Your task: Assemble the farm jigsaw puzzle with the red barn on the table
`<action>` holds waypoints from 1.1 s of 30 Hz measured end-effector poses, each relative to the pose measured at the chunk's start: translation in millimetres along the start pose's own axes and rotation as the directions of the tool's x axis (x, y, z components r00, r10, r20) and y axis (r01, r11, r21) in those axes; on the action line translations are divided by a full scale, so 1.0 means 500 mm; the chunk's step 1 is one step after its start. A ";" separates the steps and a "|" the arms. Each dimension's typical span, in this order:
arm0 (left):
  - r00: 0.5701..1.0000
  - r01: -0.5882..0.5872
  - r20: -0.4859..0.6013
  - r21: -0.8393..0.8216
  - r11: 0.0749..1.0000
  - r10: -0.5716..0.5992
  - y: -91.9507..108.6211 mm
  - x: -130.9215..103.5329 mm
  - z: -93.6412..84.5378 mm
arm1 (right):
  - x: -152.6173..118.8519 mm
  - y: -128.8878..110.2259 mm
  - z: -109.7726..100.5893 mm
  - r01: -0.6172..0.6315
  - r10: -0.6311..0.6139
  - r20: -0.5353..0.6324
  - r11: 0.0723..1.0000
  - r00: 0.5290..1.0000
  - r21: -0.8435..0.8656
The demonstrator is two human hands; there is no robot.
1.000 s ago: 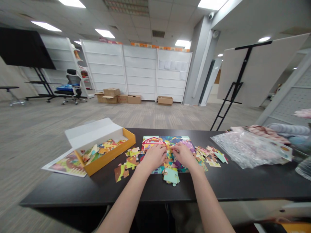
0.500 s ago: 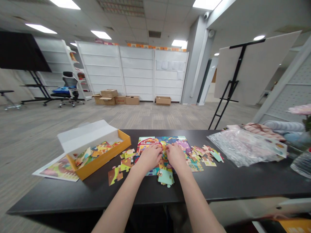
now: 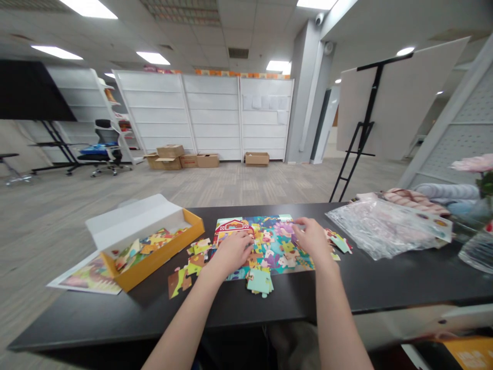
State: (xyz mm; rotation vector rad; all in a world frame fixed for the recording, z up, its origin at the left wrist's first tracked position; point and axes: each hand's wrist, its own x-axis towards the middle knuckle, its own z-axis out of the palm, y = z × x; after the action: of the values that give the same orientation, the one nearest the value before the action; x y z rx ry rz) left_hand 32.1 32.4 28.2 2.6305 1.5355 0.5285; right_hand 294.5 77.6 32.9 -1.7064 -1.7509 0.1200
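Note:
A partly assembled jigsaw puzzle [image 3: 272, 255] with a red barn and colourful animals lies on the black table. My left hand [image 3: 235, 250] rests over its left side, palm down with the fingers stretched out. Above the puzzle's right edge is my right hand [image 3: 313, 239], its fingers apart and slightly curved, with no piece visible in them. A small stack of puzzle pieces [image 3: 260, 281], a pale green one on top, sits at the near edge. Loose pieces [image 3: 195, 263] lie left of the puzzle. More pieces [image 3: 339, 242] lie to the right, partly hidden by my right hand.
An open yellow box [image 3: 154, 265] of pieces stands at the left, over a printed picture sheet [image 3: 84, 277]. Clear plastic packaging [image 3: 379, 231] and a glass vase [image 3: 477, 257] are on the right. The table's near edge [image 3: 231, 325] runs below my forearms.
My right hand has moved right, from the puzzle's middle to its right edge, uncovering the animal pictures. My left hand stays over the left side. The view has shifted slightly.

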 end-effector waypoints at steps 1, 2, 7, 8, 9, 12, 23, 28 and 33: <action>1.000 -0.006 0.009 -0.019 1.000 0.006 -0.002 -0.002 0.000 | 0.005 0.029 -0.012 -0.038 0.037 -0.026 0.999 0.999 -0.028; 1.000 -0.009 0.016 -0.044 0.999 0.010 -0.004 -0.003 -0.001 | 0.008 0.056 -0.020 -0.075 0.073 -0.038 0.996 0.997 -0.056; 0.997 0.002 -0.076 -0.215 0.977 -0.019 -0.022 -0.007 -0.028 | 0.005 0.140 -0.032 -0.054 0.059 0.063 0.995 0.996 -0.082; 0.994 -0.003 -0.110 -0.241 0.971 -0.024 -0.026 -0.008 -0.040 | 0.004 0.145 -0.031 -0.033 0.038 0.070 0.996 0.997 -0.080; 0.990 -0.004 -0.137 -0.258 0.966 -0.032 -0.032 -0.009 -0.052 | 0.003 0.147 -0.030 -0.017 0.023 0.070 0.996 0.997 -0.082; 0.976 0.035 -0.200 -0.265 0.964 -0.090 -0.050 -0.019 -0.090 | 0.002 0.148 -0.031 -0.025 0.032 0.056 0.994 0.998 -0.111; 0.957 0.093 -0.245 -0.240 0.966 -0.153 -0.072 -0.045 -0.111 | -0.006 0.156 -0.039 -0.086 0.085 -0.053 0.996 0.995 -0.019; 0.961 0.113 -0.218 -0.261 0.959 -0.172 -0.063 -0.046 -0.114 | -0.013 0.112 -0.059 -0.146 0.175 -0.061 0.933 0.983 0.329; 0.963 0.104 -0.192 -0.377 0.920 -0.187 -0.042 -0.038 -0.114 | -0.038 -0.007 -0.055 -0.082 0.081 0.034 0.719 0.996 0.690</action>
State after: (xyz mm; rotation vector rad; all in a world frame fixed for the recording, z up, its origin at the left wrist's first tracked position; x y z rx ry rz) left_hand -12.2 19.5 72.4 2.2175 1.4977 1.0188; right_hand 303.9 49.5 48.1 -1.2056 -1.3636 0.7284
